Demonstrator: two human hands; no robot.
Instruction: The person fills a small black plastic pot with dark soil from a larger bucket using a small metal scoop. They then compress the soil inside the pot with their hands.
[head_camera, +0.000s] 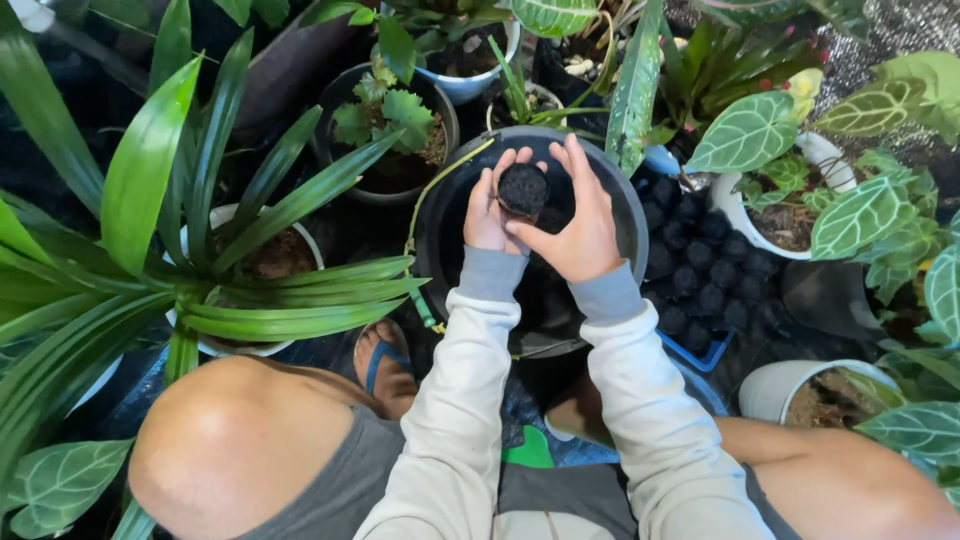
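Both hands hold a small round clump of dark soil (523, 188) over an empty black plastic pot (437, 225). My left hand (489, 212) cups the clump from the left. My right hand (578, 222) wraps it from the right, fingers spread along its top. Grey-cuffed cream sleeves cover both forearms. The pot stands on the ground between my bare knees.
A blue tray of several dark soil balls (700, 270) lies right of the pot. Potted plants crowd around: a long-leaved plant in a white pot (262, 262) at left, veined-leaf plants (860, 210) at right, a small green plant (385, 120) behind. My sandalled foot (385, 362) rests beside the pot.
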